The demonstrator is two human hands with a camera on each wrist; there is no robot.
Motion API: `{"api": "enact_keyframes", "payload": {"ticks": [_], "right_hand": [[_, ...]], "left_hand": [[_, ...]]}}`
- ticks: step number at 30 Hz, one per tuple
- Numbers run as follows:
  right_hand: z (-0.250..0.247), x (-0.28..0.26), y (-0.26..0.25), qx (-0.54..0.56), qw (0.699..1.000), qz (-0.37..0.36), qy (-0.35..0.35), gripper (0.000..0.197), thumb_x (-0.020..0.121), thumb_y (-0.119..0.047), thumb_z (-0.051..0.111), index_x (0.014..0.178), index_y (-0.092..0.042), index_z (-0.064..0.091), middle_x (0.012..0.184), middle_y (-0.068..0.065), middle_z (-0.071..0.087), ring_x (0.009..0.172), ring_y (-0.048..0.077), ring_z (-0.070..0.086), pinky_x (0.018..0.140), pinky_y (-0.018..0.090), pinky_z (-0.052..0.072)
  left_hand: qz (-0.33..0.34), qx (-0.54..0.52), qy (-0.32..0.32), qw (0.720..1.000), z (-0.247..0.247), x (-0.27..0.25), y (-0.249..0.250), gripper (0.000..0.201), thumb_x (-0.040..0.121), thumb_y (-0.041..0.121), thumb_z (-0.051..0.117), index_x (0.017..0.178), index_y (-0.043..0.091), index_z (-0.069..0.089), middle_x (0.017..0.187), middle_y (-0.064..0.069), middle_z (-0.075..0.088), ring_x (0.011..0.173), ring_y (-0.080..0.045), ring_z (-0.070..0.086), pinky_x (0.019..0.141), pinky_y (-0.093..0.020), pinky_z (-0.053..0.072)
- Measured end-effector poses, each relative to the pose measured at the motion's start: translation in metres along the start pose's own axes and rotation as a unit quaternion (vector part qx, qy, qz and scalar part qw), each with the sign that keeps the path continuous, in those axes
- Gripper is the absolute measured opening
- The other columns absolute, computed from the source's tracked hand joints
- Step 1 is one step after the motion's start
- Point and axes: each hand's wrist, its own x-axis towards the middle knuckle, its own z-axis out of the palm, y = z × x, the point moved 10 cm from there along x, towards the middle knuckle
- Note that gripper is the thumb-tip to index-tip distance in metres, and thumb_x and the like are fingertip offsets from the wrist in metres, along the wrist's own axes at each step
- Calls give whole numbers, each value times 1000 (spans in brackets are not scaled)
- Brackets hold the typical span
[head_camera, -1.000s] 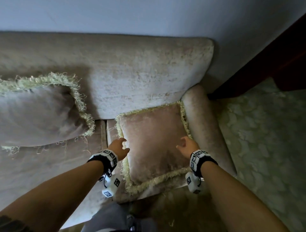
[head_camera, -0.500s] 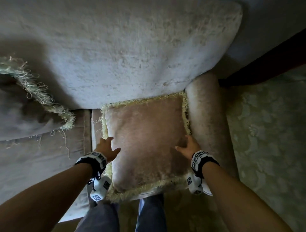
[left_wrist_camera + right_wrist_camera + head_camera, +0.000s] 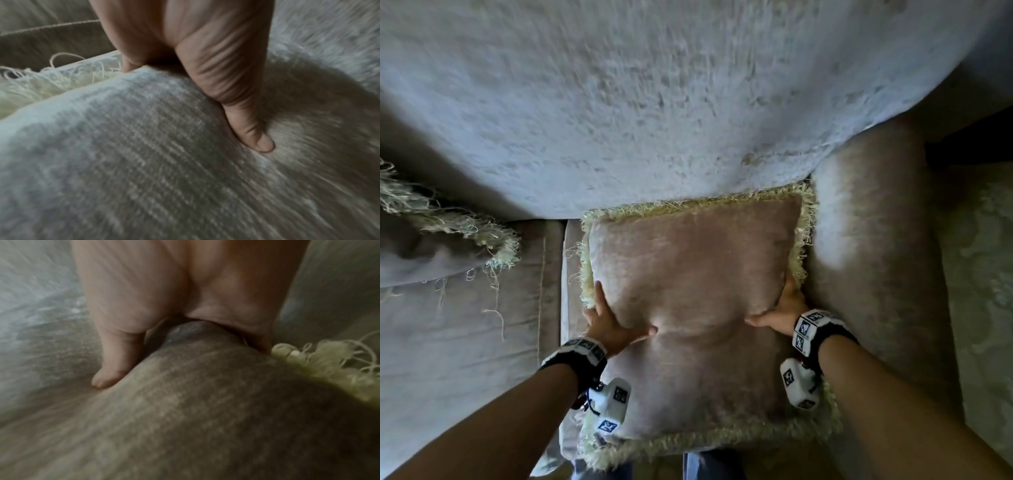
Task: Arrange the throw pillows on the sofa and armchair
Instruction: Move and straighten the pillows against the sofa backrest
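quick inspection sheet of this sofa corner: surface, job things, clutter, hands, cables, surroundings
surface: beige velvet sofa; seat cushion with a piped seam, padded armrest on the right.
job's things: pink fringed pillow lies in the corner, its far edge against the backrest, its right edge by the armrest; second fringed pillow leans at the left, partly out of frame.
clutter: loose fringe threads trail on the seat.
grippers: left hand and right hand grip the pink pillow's two sides, thumbs dug into its face.
cables: nothing seen.
surroundings: patterned carpet right of the sofa; the person's legs at the bottom edge.
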Motion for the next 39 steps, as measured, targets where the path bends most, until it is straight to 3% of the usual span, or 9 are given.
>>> {"api": "enact_keyframes", "payload": {"ticks": [2,6,11,15,18,21,29,34,39], "right_hand": [[5,4,0,-14,1000,7,-4,162,27,-62,93,150,-40,-11,158,3,18,145,29,24,118,45,27],[8,10,1,-11,1000,3,1,148,46,-48,95,151,-33,-8,154,11,17,141,35,29,116,41,28],[-3,-15,-3,34,997,-44,58,139,47,-40,97,152,-26,8,152,10,28,136,33,36,113,43,33],[-20,-52,-3,49,991,-78,101,136,43,-40,98,151,-22,18,150,9,31,136,32,37,112,49,34],[-35,-87,-5,72,984,-97,135,136,36,-50,96,147,-24,24,148,5,35,134,29,40,111,49,36],[-49,-113,-17,96,978,-103,157,147,29,-63,90,150,-25,15,152,4,32,137,29,37,113,49,35],[-110,-151,-122,114,941,-206,242,145,45,-46,96,154,-15,5,158,9,20,144,25,26,119,40,24],[-115,-136,-163,66,949,-194,240,151,48,-53,92,154,-15,-9,163,9,0,150,24,7,122,43,13],[-92,-106,-173,18,969,-137,203,143,63,-58,83,152,-11,-18,162,5,-19,150,21,-10,121,36,2]], "left_hand": [[12,-23,5,1000,2,10,-1,163,18,75,85,125,64,-37,159,-24,-14,148,-37,-14,116,-64,9],[37,-66,17,997,-5,10,1,161,21,66,91,134,59,-23,161,-18,-2,147,-41,13,115,-60,23],[87,-80,45,992,-15,-7,5,158,24,62,92,140,55,-15,161,-9,13,143,-36,26,112,-57,31],[174,-124,70,974,-27,-40,16,153,24,64,93,133,69,-14,158,-2,23,142,-29,31,110,-56,36],[249,-176,106,946,-47,-70,25,148,29,53,98,142,58,3,151,3,31,139,-23,36,107,-55,41],[289,-194,150,925,-80,-102,34,145,30,56,97,147,43,12,145,0,34,137,-25,36,106,-57,41],[384,-183,266,865,-186,-149,91,142,36,57,93,148,38,8,149,-3,27,141,-22,30,114,-52,33],[366,-174,293,866,-212,-128,103,148,36,45,97,150,33,4,135,6,21,133,-10,25,116,-38,26],[319,-121,329,881,-207,-90,105,152,38,35,99,154,14,3,134,-14,29,125,-21,30,111,-35,24]]}}
